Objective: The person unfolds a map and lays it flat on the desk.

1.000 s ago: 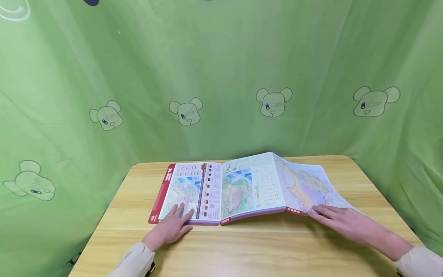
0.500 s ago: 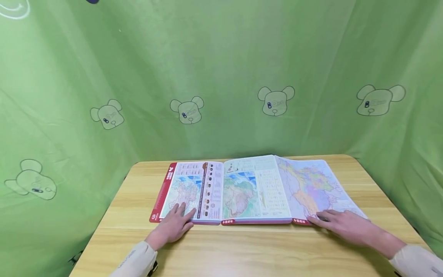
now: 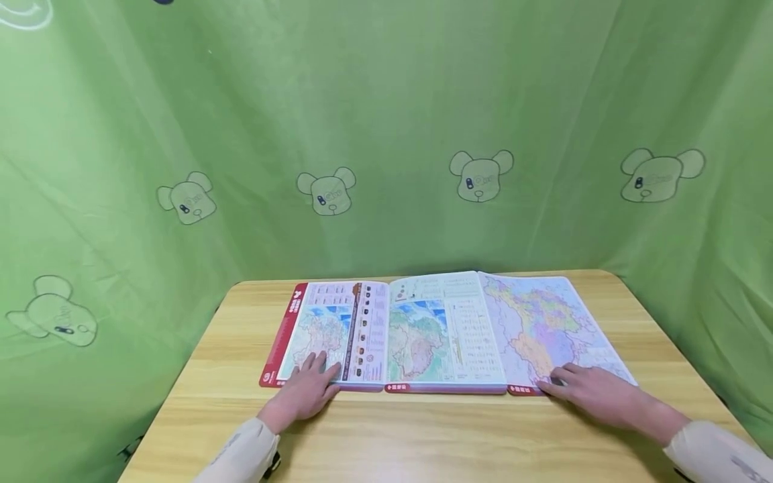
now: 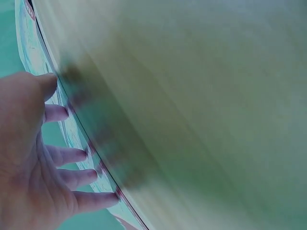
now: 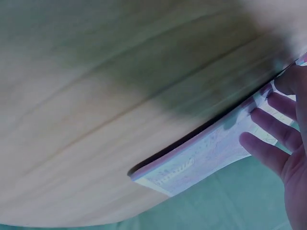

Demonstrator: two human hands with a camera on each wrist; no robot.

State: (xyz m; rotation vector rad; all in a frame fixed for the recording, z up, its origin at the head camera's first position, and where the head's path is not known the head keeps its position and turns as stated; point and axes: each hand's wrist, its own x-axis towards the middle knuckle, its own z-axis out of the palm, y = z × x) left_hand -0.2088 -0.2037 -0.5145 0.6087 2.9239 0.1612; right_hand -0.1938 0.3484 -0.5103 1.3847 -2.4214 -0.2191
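An atlas-like booklet of maps (image 3: 477, 335) lies unfolded in three panels across the table. On its left panel, which has a red side strip, my left hand (image 3: 304, 390) rests with fingers spread near the front edge. The left wrist view shows that hand (image 4: 33, 158) with its fingertips touching the page. My right hand (image 3: 594, 394) rests on the lower edge of the right panel, a colourful map (image 3: 537, 329). In the right wrist view the fingers of that hand (image 5: 283, 139) extend over the page, the thumb at its edge.
The light wooden table (image 3: 447, 436) has rounded back corners. Behind and beside it hangs a green curtain (image 3: 386, 100) printed with bear heads. Bare wood lies in front of the booklet and beyond both its ends.
The right panel, tilted and raised along its fold a second ago, now lies flatter, and the middle panel's front edge has come down. My right hand has shifted slightly left; the left hand stays nearly still.
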